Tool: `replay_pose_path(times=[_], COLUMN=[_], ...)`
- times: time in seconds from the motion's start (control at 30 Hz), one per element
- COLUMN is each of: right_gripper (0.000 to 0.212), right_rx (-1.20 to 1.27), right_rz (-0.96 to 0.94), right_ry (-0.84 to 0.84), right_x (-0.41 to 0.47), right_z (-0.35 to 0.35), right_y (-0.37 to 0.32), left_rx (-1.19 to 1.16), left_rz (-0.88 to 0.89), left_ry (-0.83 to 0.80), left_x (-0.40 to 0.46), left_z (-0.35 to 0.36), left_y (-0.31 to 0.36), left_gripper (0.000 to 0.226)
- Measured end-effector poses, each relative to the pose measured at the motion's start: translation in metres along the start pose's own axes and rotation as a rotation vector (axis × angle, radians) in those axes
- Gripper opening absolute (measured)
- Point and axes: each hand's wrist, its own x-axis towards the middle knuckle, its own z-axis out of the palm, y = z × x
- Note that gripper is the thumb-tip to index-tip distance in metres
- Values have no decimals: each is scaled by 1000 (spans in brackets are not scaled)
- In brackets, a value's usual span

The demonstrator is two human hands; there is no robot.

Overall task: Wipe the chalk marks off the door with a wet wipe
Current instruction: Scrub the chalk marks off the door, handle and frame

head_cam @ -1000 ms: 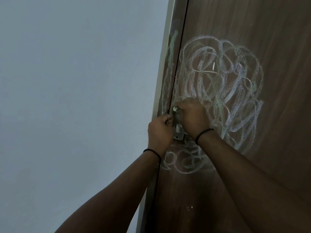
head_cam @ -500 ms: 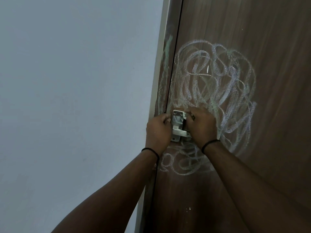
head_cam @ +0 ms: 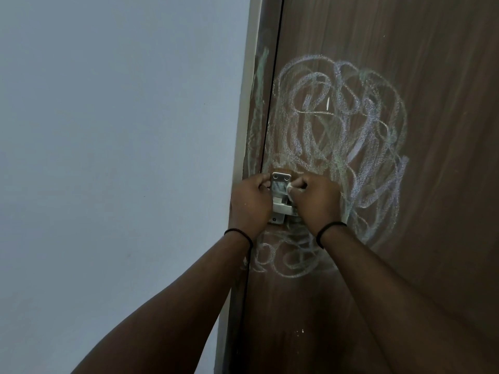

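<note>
Mid-frame, the right hand [head_cam: 316,201] is squeezing a wet wipe [head_cam: 290,188]; the left hand [head_cam: 249,205] is curling beside the metal latch [head_cam: 280,197]. The wipe might be snagging there.

Head camera faces the door [head_cam: 405,63] closely, angled upward.

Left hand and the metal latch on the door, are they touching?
Touching. The head view shows the left hand closed against the left edge of the metal latch, its fingers overlapping the plate with no gap.
</note>
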Motion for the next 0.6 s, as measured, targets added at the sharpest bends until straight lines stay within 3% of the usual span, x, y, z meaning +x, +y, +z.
replay_pose_path(times=[0.1, 0.27, 0.4, 0.53, 0.6], right_gripper=[15, 10, 16, 10, 9], right_rx=[-29, 63, -24, 36, 22], right_rz=[81, 52, 104, 5, -29], right_ry=[-107, 90, -130, 77, 77], right_x=[1, 0, 2, 1, 1], right_z=[-3, -1, -1, -2, 0], right_y=[3, -7, -3, -8, -8], left_rx=[-34, -59, -63, -81, -78], left_rz=[-43, -72, -81, -92, -93], left_ry=[6, -4, -14, -16, -21], left_x=[0, 1, 2, 0, -1], left_z=[0, 0, -1, 0, -1], left_y=[-2, -2, -4, -3, -4], left_gripper=[36, 39, 40, 39, 39])
